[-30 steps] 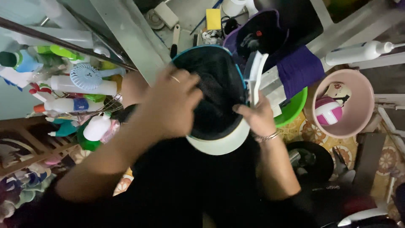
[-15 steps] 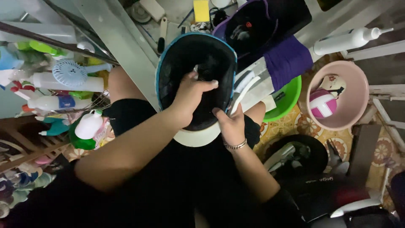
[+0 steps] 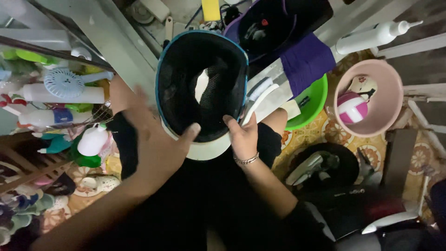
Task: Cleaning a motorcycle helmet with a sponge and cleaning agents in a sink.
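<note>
A black mesh fencing mask (image 3: 202, 88) with a blue rim and a white bib at its lower edge is held upright in front of me, its hollow inside facing the camera. My right hand (image 3: 241, 137) grips its lower right rim, thumb inside. My left hand (image 3: 160, 144) is at the lower left rim, fingers spread and blurred, thumb touching the bib. A bracelet sits on my right wrist. My dark clothing fills the view below the mask.
Left: a wire shelf with white bottles (image 3: 60, 95), a small fan (image 3: 62, 83) and toys. Right: a green bowl (image 3: 311, 104), a pink basin (image 3: 385, 107) holding a ball, a white bottle (image 3: 371, 37). A dark helmet (image 3: 274, 23) and purple cloth (image 3: 304, 62) lie behind.
My left hand has come out of the inside of the mask and dropped to its lower left edge. The mask now shows its open hollow. My right hand keeps its grip.
</note>
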